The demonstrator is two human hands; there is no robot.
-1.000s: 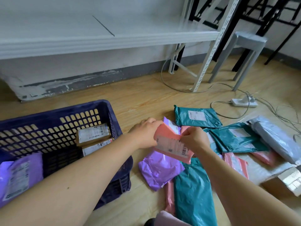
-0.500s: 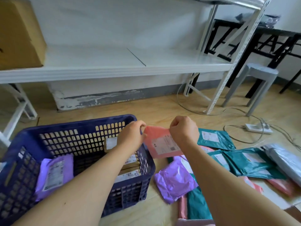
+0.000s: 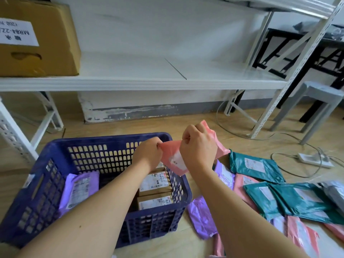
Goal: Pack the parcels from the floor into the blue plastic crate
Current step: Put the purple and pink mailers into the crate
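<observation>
Your left hand (image 3: 149, 155) and right hand (image 3: 198, 151) pinch the pink parcel (image 3: 173, 161) at two o'clock over the blue crate (image 3: 111, 139); next, lower it inside.

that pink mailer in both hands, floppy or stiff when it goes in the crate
Probably floppy: the pink mailer sags and creases between the left hand and right hand pinching its top edge. Likely light, since fingertip pinches alone carry it. Its smooth plastic film may slide easily.

Left hand (image 3: 149, 155), right hand (image 3: 198, 151): pinch grips.
</observation>
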